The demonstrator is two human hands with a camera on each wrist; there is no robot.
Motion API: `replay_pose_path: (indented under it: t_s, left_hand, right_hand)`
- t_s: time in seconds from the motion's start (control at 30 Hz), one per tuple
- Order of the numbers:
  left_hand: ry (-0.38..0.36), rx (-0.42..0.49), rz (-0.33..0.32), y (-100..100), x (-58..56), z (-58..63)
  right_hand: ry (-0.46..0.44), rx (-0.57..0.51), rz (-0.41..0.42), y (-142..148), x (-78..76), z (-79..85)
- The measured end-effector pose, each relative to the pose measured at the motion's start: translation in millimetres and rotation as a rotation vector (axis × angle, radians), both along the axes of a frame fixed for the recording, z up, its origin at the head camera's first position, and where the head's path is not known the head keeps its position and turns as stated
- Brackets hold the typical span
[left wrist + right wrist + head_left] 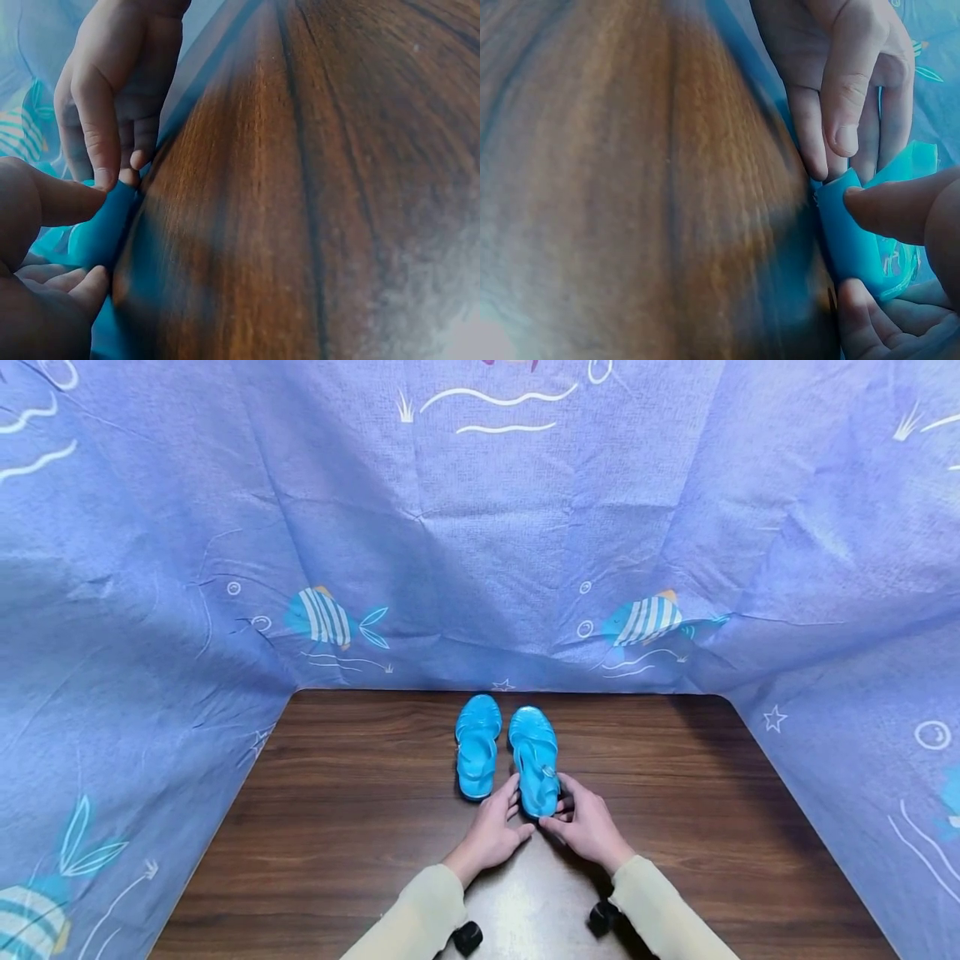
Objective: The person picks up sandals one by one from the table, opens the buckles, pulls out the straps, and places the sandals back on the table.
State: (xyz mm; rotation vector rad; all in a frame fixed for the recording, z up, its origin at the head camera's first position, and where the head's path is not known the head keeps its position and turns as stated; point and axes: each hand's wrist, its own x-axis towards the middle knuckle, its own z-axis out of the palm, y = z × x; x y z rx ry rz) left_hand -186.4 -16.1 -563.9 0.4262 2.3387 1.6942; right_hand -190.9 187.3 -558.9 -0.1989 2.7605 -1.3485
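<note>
Two bright blue sandals lie side by side on the brown wooden table, toes toward the back. The right-hand sandal (534, 760), with a buckled strap, has a hand on either side of its heel. My right hand (591, 832) holds that heel, thumb at the back and fingers along the right side. Fingers of my left hand (491, 835) rest against the sandal's left side, while its thumb stands slightly apart from the heel. In the right wrist view the sandal's heel (847, 225) shows between both hands. The left-hand sandal (477, 747) lies untouched, just beyond my left fingertips.
The wooden table (337, 827) ends at a blue cloth (495, 568) printed with fish, which hangs behind and along both sides. Black wrist devices, including one (468, 937) by the left sleeve, sit under the cuffs.
</note>
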Motion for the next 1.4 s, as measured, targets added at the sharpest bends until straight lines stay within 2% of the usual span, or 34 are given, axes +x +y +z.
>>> replay_pose_path:
  t_s: [0.33,0.7,0.8,0.9,0.97,1.1,1.17,1.27,1.4]
  left_hand:
    - [-0.016,-0.017,-0.017,-2,1.0,-0.7]
    - [-0.014,-0.029,-0.047,-7,-1.3,4.0]
    - [0.009,-0.053,-0.044,-8,-1.5,6.5]
    - [0.117,-0.156,0.000,-8,-1.6,8.6]
    - [0.244,-0.252,0.059,-7,-1.2,9.8]
    - [0.551,-0.432,0.199,-6,-0.8,15.6]
    - [0.666,-0.480,0.217,-5,-2.9,23.0]
    - [0.784,-0.528,0.130,-2,-10.8,38.3]
    - [0.844,-0.600,-0.034,6,-26.6,58.0]
  right_hand:
    - [0.026,-0.018,0.012,2,2.8,-2.9]
    - [0.004,-0.023,0.010,2,3.4,-1.2]
    - [-0.015,-0.037,0.005,3,3.2,-0.2]
    - [-0.051,-0.072,0.000,6,2.7,1.2]
    - [-0.080,-0.105,0.007,9,2.0,1.4]
    - [-0.116,-0.169,0.031,15,-0.9,1.8]
    - [-0.113,-0.179,0.026,17,-3.9,2.0]
    - [-0.096,-0.185,-0.015,18,-8.2,2.1]
    - [-0.049,-0.183,-0.039,15,-13.6,-0.6]
